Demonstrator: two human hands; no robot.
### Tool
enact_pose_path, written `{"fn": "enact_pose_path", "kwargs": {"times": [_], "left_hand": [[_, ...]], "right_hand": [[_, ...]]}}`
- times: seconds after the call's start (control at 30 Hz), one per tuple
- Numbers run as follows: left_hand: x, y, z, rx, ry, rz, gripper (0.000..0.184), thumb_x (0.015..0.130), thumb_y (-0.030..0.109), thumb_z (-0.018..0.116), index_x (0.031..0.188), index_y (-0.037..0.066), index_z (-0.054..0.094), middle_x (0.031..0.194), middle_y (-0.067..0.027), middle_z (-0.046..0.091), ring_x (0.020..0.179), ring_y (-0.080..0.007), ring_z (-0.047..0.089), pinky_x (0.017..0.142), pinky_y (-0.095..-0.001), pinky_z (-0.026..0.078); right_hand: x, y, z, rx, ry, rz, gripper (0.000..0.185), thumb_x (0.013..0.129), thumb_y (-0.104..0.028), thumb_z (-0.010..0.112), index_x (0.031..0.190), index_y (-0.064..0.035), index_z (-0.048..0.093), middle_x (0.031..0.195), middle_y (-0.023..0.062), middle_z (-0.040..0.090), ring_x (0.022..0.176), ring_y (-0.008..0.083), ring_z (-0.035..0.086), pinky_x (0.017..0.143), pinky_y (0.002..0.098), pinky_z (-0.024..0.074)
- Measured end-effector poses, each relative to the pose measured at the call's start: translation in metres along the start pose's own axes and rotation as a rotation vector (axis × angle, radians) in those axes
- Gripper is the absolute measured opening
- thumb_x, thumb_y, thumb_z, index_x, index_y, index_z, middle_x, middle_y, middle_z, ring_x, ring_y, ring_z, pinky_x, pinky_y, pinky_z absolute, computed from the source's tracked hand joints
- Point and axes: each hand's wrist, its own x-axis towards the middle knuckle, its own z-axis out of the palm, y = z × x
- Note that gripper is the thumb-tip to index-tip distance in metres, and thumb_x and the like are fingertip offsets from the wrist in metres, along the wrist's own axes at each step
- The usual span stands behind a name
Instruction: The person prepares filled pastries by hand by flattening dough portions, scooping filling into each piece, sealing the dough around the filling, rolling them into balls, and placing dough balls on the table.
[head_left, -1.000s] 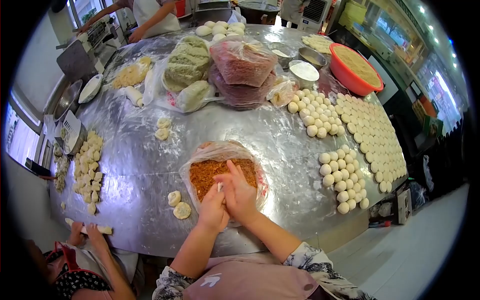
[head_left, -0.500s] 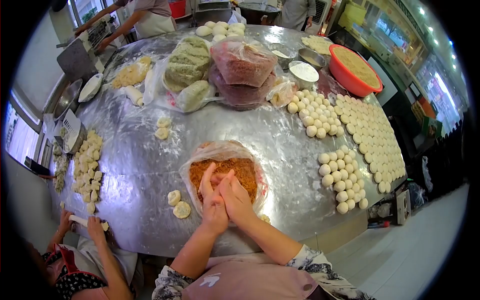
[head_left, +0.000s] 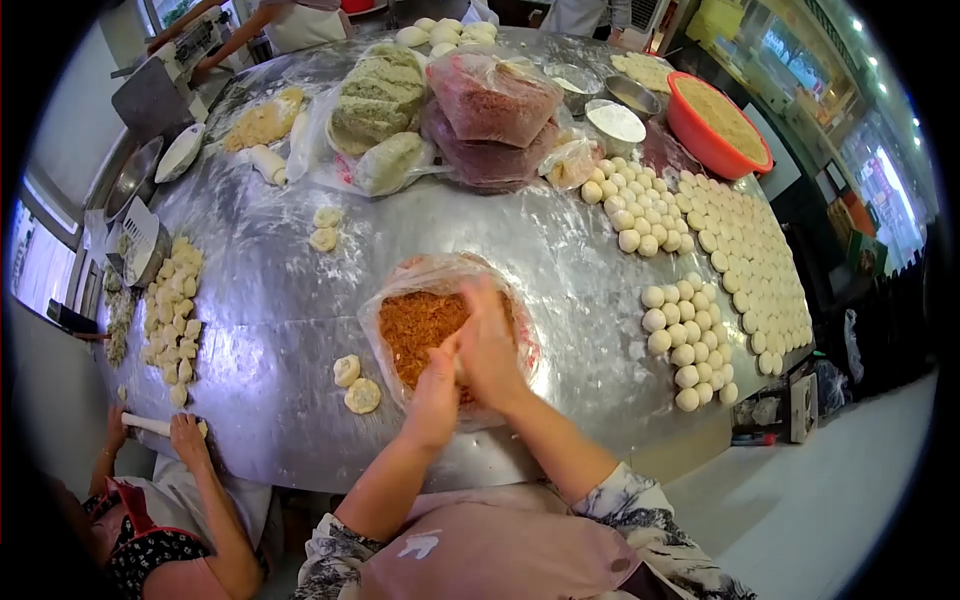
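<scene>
My left hand and my right hand press together over an open plastic bag of reddish-brown crumbly filling. Between the palms shows a small pale piece of dough, mostly covered by the hands. The fingers of my right hand are stretched upward and smeared by motion; my left hand cups from below on the left. Just left of the bag, two small filled dough pieces rest on the metal table.
Dough balls and flattened rounds lie in rows at right. Bagged green dough and reddish bags stand at the back, near a red basin. At lower left, a co-worker's hands hold a rolling pin beside cut dough pieces.
My right hand has shifted up and right across my left, and my palms have parted slightly, so the pale piece now shows. The whole view has tilted a little. The co-worker's rolling pin has moved slightly.
</scene>
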Motion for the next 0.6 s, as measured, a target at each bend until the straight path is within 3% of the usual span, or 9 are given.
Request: {"fn": "enact_pose_path", "kwargs": {"times": [0.07,0.13,0.17,0.27,0.3,0.37,0.47,0.53,0.6], "left_hand": [[-0.002,-0.001,0.011,-0.050,0.036,0.029,0.074,0.099,0.056,0.019,0.146,0.000,0.021,0.149,-0.0125,0.031,0.138,-0.0231,0.029,0.113,-0.0376,0.023],[0.005,0.005,0.017,-0.066,0.085,0.034,0.073,0.099,0.055,0.020,0.146,0.000,0.021,0.148,-0.0130,0.031,0.138,-0.0232,0.029,0.113,-0.0381,0.023],[0.012,-0.006,0.012,0.070,0.238,0.132,0.061,0.102,0.047,0.029,0.139,0.000,0.038,0.135,-0.0125,0.047,0.123,-0.0214,0.046,0.104,-0.0347,0.036],[0.015,0.003,0.012,-0.032,0.351,0.078,0.044,0.102,0.034,0.040,0.118,-0.003,0.057,0.106,-0.0096,0.062,0.096,-0.0154,0.058,0.087,-0.0282,0.046],[0.016,0.005,0.014,-0.015,0.504,0.099,0.035,0.100,0.030,0.047,0.091,-0.001,0.062,0.083,-0.0069,0.064,0.074,-0.0125,0.057,0.073,-0.0253,0.047],[0.016,0.010,0.009,-0.037,0.563,0.120,0.037,0.101,0.030,0.047,0.079,0.001,0.057,0.078,-0.0081,0.063,0.071,-0.0136,0.057,0.071,-0.0262,0.046],[0.018,0.018,0.002,-0.190,0.629,0.149,0.045,0.101,0.034,0.043,0.069,0.005,0.049,0.076,-0.0101,0.061,0.078,-0.0175,0.058,0.075,-0.0295,0.046],[0.018,0.020,-0.003,-0.186,0.656,0.160,0.047,0.102,0.038,0.039,0.070,0.005,0.048,0.076,-0.0091,0.055,0.094,-0.0219,0.059,0.083,-0.0337,0.047],[0.018,0.021,-0.001,-0.260,0.566,0.226,0.041,0.102,0.041,0.035,0.098,0.002,0.049,0.106,-0.0125,0.051,0.108,-0.0224,0.053,0.093,-0.0342,0.042]], "right_hand": [[0.009,0.018,0.001,-0.058,0.172,0.105,0.056,0.102,-0.037,0.030,0.140,0.0026,0.034,0.152,0.0260,0.017,0.140,0.0443,0.015,0.114,0.0489,0.0136],[0.006,0.001,0.003,0.060,0.093,-0.010,0.060,0.101,-0.042,0.026,0.142,0.0022,0.031,0.151,0.0268,0.018,0.141,0.0443,0.014,0.114,0.0486,0.0122],[0.002,-0.009,0.004,0.118,0.056,-0.061,0.063,0.101,-0.045,0.024,0.143,0.0020,0.030,0.151,0.0271,0.018,0.141,0.0442,0.013,0.114,0.0485,0.0116],[-0.002,-0.020,0.009,0.389,0.028,-0.103,0.066,0.101,-0.048,0.020,0.146,0.0006,0.021,0.154,0.0245,0.010,0.144,0.0376,0.008,0.114,0.0448,0.0130],[-0.004,-0.024,0.009,0.490,0.037,-0.069,0.065,0.102,-0.046,0.022,0.147,0.0007,0.019,0.154,0.0218,0.011,0.143,0.0340,0.013,0.114,0.0419,0.0151],[-0.007,-0.032,0.009,0.694,0.048,-0.007,0.064,0.103,-0.044,0.024,0.148,0.0008,0.015,0.155,0.0162,0.014,0.140,0.0269,0.023,0.113,0.0362,0.0193],[-0.016,-0.024,0.010,0.385,-0.027,0.120,0.062,0.102,-0.041,0.033,0.146,0.0006,0.017,0.152,0.0256,0.010,0.143,0.0366,0.009,0.114,0.0420,0.0137],[-0.025,-0.023,0.018,0.379,-0.045,0.166,0.054,0.101,-0.035,0.041,0.139,-0.0003,0.029,0.140,0.0239,0.035,0.130,0.0344,0.036,0.106,0.0394,0.0295],[-0.028,-0.033,0.016,0.357,-0.097,0.218,0.048,0.100,-0.035,0.042,0.134,-0.0008,0.037,0.127,0.0218,0.051,0.117,0.0323,0.052,0.098,0.0385,0.0396]]}}
